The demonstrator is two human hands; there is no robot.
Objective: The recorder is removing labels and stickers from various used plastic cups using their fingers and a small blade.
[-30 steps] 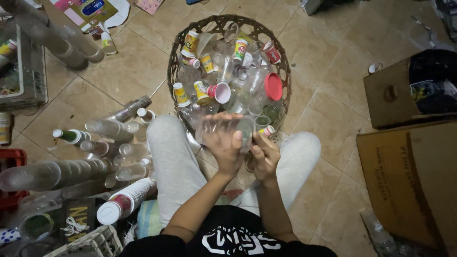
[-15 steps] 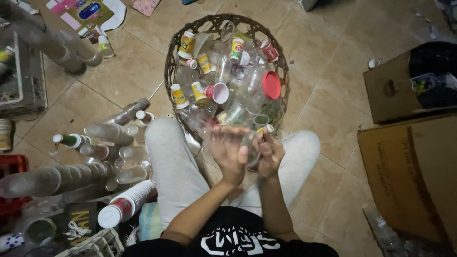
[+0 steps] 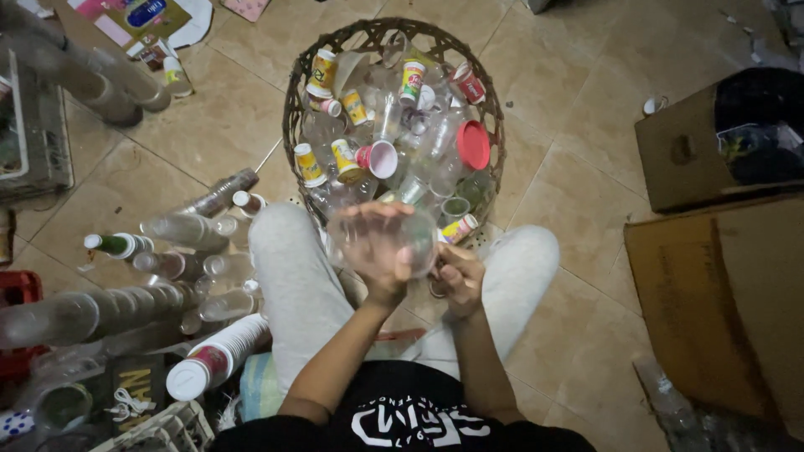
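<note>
Sitting on the tiled floor (image 3: 586, 209) with legs spread, the person has the round wicker basket (image 3: 295, 125) parked right between the knees, at the top centre of the frame, so everything in it is one short reach away. It is heaped with clear plastic cups, printed yellow and red cups, and a red lid (image 3: 473, 144). Both hands meet just below the basket's near rim, in the middle of the picture. The left hand (image 3: 377, 247) is curled around a clear plastic cup (image 3: 419, 243), fingers wrapped over its side, the cup lying tilted with its mouth toward the right. The right hand (image 3: 459, 276) sits just beside it, fingers bent and pinching at something small near the cup's rim (what exactly, I cannot make out). Off to the lower left, stacked cups (image 3: 218, 356) lie in long nested sleeves next to bottles (image 3: 117, 244), sorted by kind. Cardboard boxes (image 3: 720, 293) stand at the right edge.
</note>
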